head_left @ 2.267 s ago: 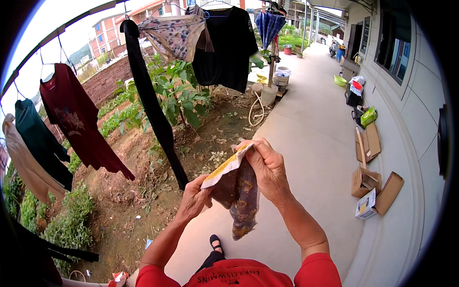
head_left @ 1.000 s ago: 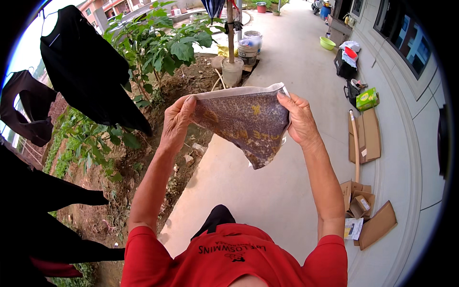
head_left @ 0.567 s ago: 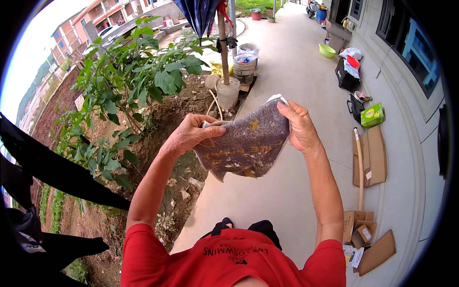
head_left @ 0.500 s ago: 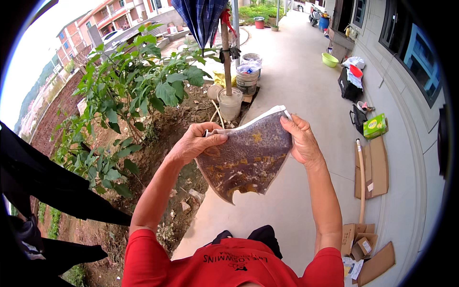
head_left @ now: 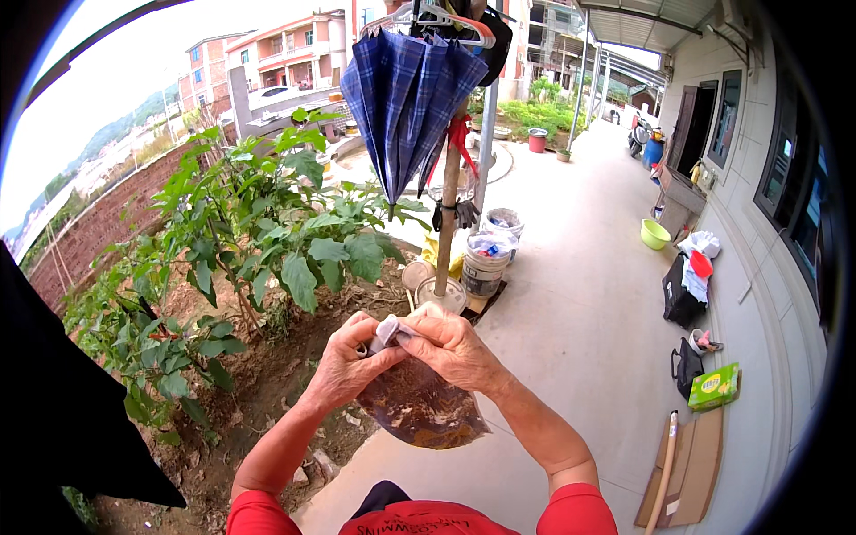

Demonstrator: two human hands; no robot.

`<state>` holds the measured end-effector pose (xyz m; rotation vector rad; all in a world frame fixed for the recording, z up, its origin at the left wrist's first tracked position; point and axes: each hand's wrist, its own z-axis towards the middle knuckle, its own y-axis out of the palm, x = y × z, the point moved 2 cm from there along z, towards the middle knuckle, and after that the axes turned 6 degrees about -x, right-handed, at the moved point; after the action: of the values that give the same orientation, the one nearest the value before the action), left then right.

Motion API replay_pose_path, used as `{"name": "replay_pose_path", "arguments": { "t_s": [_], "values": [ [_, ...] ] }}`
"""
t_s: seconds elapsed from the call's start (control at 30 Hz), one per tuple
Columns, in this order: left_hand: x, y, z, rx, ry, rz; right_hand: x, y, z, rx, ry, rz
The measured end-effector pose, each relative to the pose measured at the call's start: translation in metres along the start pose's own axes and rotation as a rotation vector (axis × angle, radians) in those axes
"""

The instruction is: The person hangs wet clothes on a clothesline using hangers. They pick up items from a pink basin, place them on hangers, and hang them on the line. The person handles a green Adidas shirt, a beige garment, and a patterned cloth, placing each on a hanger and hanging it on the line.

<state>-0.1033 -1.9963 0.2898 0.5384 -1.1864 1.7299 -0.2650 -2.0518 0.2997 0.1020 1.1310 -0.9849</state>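
A worn, stained brown cloth [head_left: 419,406] with a pale backing hangs in front of me. Its top edge is bunched together, and a whitish fold sticks up between my fingers. My left hand [head_left: 346,364] pinches the gathered edge from the left. Close beside it, my right hand [head_left: 450,346] is closed on the same edge, thumb and fingers pressed together. The lower part of the cloth droops freely, with yellowish marks and pale flecks on it. My hands cover part of its upper edge.
A folded blue plaid umbrella [head_left: 406,111] hangs by a wooden pole [head_left: 448,201]. Buckets [head_left: 484,267] stand at its foot. Leafy plants [head_left: 267,232] grow on the left. Along the right wall lie a green box [head_left: 715,386], flattened cardboard [head_left: 695,468] and a yellow-green basin [head_left: 655,234].
My hands have come together from wide apart. The top edge of the cloth, stretched out before, is now bunched between them. The view has tilted up, bringing more of the umbrella into sight.
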Motion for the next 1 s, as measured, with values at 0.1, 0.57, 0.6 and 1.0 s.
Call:
{"name": "replay_pose_path", "arguments": {
  "t_s": [0.1, 0.57, 0.6, 1.0],
  "values": [
    [-0.011, -0.010, 0.028, 0.037, -0.217, -0.287, 0.028, -0.021, 0.043, -0.030, -0.113, 0.068],
    [-0.097, -0.055, 0.133, 0.190, -0.364, -0.714, 0.061, -0.257, 0.259, 0.573, -0.551, -0.862],
    [-0.106, -0.054, 0.139, 0.242, -0.341, -0.756, 0.061, -0.289, 0.276, 0.667, -0.540, -0.968],
    [-0.150, -0.045, 0.185, 0.797, -0.309, -0.650, 0.093, -0.460, 0.485, 0.845, -0.275, -1.578]
  ]
}}
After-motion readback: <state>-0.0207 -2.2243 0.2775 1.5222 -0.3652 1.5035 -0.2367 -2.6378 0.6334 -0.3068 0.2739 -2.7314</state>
